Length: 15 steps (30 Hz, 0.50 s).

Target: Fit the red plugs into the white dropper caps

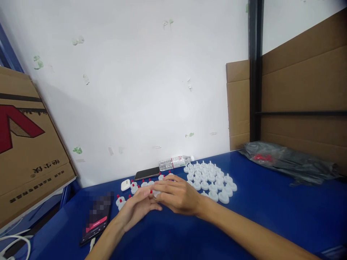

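Observation:
My left hand [137,208] and my right hand [177,195] meet over the blue table [271,206], fingers closed together on a small white plastic cap [156,194] between them. To the right lies a tidy cluster of several white plastic caps [210,177] without red tips. Behind and left of my hands sit several white caps with red tips [135,187]. Most of the held piece is hidden by my fingers.
A phone with a lit screen [96,218] lies at the left, cable attached. A second dark phone [146,173], a white earbud case [125,185] and a lying water bottle [176,162] are by the wall. A black plastic bag [292,162] rests at right. Cardboard [27,144] leans at left.

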Motion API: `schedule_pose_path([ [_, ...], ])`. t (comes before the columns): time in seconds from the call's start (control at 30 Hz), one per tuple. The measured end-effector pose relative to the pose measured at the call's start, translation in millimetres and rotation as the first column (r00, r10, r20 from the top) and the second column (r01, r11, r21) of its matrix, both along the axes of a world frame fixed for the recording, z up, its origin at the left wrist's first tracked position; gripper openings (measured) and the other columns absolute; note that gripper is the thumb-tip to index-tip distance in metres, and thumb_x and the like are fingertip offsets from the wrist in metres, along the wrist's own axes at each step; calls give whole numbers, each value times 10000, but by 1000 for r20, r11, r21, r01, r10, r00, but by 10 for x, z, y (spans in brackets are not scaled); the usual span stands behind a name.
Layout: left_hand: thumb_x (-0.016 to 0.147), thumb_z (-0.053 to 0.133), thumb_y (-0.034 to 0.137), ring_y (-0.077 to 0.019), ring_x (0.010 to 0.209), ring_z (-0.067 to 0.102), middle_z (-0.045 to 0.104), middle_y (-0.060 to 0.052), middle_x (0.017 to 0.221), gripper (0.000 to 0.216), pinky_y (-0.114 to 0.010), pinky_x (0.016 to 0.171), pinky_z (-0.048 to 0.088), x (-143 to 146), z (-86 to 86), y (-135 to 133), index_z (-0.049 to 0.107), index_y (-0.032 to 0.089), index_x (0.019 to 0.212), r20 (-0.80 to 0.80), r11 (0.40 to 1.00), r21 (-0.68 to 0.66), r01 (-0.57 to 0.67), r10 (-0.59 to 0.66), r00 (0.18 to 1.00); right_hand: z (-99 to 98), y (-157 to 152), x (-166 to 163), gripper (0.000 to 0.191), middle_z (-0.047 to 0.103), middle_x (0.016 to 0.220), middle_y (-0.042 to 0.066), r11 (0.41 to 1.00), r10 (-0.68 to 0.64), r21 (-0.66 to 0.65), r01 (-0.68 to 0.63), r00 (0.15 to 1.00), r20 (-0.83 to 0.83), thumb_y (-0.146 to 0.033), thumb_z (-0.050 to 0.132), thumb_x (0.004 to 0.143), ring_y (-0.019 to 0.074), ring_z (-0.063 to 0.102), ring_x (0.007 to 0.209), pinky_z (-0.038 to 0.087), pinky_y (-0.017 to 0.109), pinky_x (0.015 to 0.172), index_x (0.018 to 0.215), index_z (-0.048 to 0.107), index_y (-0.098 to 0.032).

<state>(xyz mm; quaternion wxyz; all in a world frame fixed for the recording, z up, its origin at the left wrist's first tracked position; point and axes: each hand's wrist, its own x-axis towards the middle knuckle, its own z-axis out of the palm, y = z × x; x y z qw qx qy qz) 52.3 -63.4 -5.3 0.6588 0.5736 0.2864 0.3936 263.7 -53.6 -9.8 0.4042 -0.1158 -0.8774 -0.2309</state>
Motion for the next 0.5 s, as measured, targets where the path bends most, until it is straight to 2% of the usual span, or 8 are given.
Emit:
schedule_pose_path([
  [0.07, 748, 696, 503, -253, 870, 645, 698, -117, 928, 385, -399, 771, 523, -16, -41, 9, 711, 165, 931, -24, 999, 20, -27, 28, 999, -34, 4, -23, 216, 652, 1301, 31, 999, 19, 28, -19, 1000, -5, -167, 440, 993, 119, 556, 1234, 394, 317, 1078, 997, 651, -209],
  [0.2, 710, 730, 452, -183, 733, 577, 660, -58, 778, 313, -321, 695, 488, -15, -81, 23, 729, 171, 848, -73, 979, 148, -141, 153, 986, -97, 9, -79, 217, 661, 1282, 38, 999, 40, 10, -40, 998, -42, -151, 441, 994, 96, 543, 1243, 385, 290, 1091, 1002, 650, -206],
  [0.3, 716, 734, 463, -150, 661, 519, 610, -42, 702, 342, -275, 621, 455, 3, -55, 21, 741, 142, 837, -119, 969, 209, -133, 160, 980, -111, 1, -114, 219, 651, 1296, 40, 999, 36, -39, -37, 999, -37, -159, 441, 996, 114, 560, 1216, 400, 299, 1079, 992, 653, -213],
  [0.37, 760, 694, 497, -152, 652, 512, 605, -45, 707, 398, -270, 591, 453, 23, -23, 17, 737, 127, 902, -185, 961, 253, -110, 160, 970, -96, 8, -114, 218, 654, 1283, 45, 998, 25, -61, -27, 999, -28, -160, 443, 996, 130, 572, 1187, 412, 309, 1066, 1021, 654, -209],
  [0.43, 844, 592, 541, -158, 639, 515, 606, -44, 715, 461, -266, 558, 446, 47, 6, 15, 718, 125, 997, -310, 936, 338, -102, 213, 926, -64, 37, -83, 228, 678, 1217, 57, 997, 16, -69, -17, 1000, -18, -153, 443, 996, 142, 588, 1148, 425, 318, 1053, 1073, 652, -196],
  [0.5, 929, 449, 552, -173, 661, 536, 622, -47, 745, 494, -272, 563, 444, 63, 21, 20, 695, 145, 1065, -438, 856, 499, -135, 384, 813, -26, 88, -20, 252, 685, 1177, 69, 995, -22, -94, 20, 999, -29, -167, 437, 1003, 159, 600, 1117, 443, 335, 1035, 1150, 640, -187],
])
